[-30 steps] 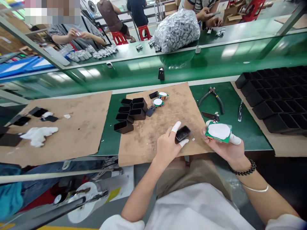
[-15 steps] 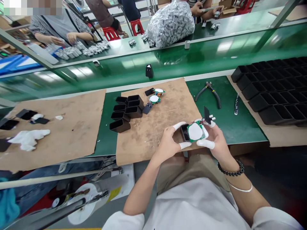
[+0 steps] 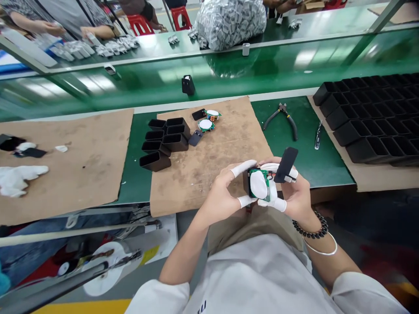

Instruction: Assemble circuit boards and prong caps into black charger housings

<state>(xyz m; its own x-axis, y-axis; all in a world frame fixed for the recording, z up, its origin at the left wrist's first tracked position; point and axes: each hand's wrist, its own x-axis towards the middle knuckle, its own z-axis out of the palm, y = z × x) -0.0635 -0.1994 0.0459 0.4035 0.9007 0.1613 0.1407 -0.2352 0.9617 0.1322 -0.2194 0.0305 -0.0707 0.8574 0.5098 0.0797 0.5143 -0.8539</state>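
Observation:
My left hand (image 3: 218,194), with white finger cots on thumb and forefinger, grips a small black plastic case (image 3: 246,179) by its sides. White-covered fingers of my right hand (image 3: 299,192) pinch a green circuit board (image 3: 267,179) bearing a round white pad (image 3: 258,185). The board sits at the case's open end, its left part seemingly inside; how deep is hidden. Wires join it to a black end cover (image 3: 286,165) that sticks up tilted by my right fingers. Left of my hands, several open black cases (image 3: 155,161) stand on cardboard (image 3: 183,187).
Two boards with white pads (image 3: 206,125) and black covers (image 3: 196,138) lie behind my hands. Cutting pliers (image 3: 282,120) and a small pen-like tool (image 3: 318,135) rest at right, before rows of black cases (image 3: 366,148). Co-workers sit across the green belt (image 3: 147,80).
The board has moved left against the case and turned, its pad now nearer the case's mouth. The black end cover has swung to show its broad face. The whole view has shifted slightly.

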